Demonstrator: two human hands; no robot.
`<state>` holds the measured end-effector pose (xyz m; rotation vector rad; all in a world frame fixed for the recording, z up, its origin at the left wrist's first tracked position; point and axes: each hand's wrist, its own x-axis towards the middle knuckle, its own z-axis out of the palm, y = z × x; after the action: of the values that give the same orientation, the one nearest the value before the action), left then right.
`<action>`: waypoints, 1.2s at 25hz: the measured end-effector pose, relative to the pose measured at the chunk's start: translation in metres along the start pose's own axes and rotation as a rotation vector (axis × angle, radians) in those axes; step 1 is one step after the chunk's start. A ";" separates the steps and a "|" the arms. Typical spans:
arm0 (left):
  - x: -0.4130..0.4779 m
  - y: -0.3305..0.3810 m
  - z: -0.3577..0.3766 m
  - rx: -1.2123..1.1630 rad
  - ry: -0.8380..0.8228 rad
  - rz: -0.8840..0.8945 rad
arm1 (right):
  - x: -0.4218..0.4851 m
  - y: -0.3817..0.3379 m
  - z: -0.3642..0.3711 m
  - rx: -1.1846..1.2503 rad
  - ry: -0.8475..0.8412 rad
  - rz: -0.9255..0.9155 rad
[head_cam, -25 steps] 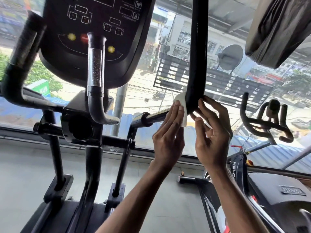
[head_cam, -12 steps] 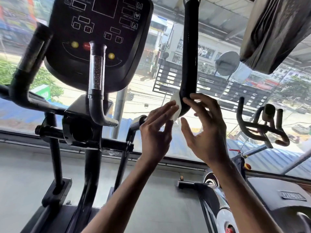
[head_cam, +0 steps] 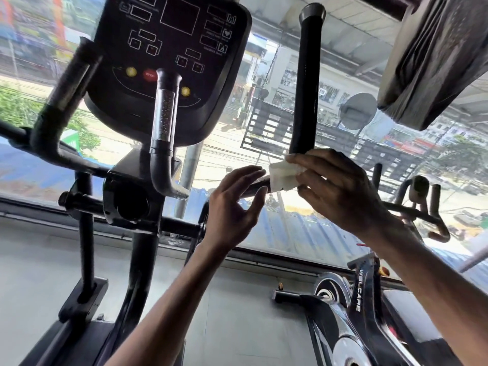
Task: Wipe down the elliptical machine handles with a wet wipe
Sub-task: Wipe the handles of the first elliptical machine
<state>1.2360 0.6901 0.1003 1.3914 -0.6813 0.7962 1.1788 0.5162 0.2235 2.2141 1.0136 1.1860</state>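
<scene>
Wipe (head_cam: 284, 175) is pinched in the right hand (head_cam: 340, 191), fingers and thumb curled round it at the bend of the black handle (head_cam: 306, 88). Left hand (head_cam: 232, 210) hovers spread and loose just beside it, holding nothing. Grey floor (head_cam: 39, 273) below, console (head_cam: 171, 62) ahead, sunlit street beyond the window (head_cam: 227, 143).

The grey floor (head_cam: 237, 313) is carrying the elliptical machine (head_cam: 140, 260) at lower left and an exercise bike (head_cam: 356, 291) at lower right.

left hand (head_cam: 232, 207) off wipe (head_cam: 284, 175), now open
</scene>
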 end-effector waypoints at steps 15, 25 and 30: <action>-0.003 0.003 0.040 0.042 0.107 -0.085 | 0.056 0.032 -0.014 0.060 -0.260 -0.168; 0.012 0.019 0.042 -0.091 0.136 -0.155 | 0.083 0.063 -0.018 0.125 -0.199 0.011; 0.021 0.029 0.047 -0.138 0.149 -0.165 | 0.095 0.075 -0.016 0.180 -0.276 -0.004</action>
<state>1.2263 0.6451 0.1374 1.2322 -0.4896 0.7005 1.2299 0.5413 0.3315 2.4291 1.0414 0.7833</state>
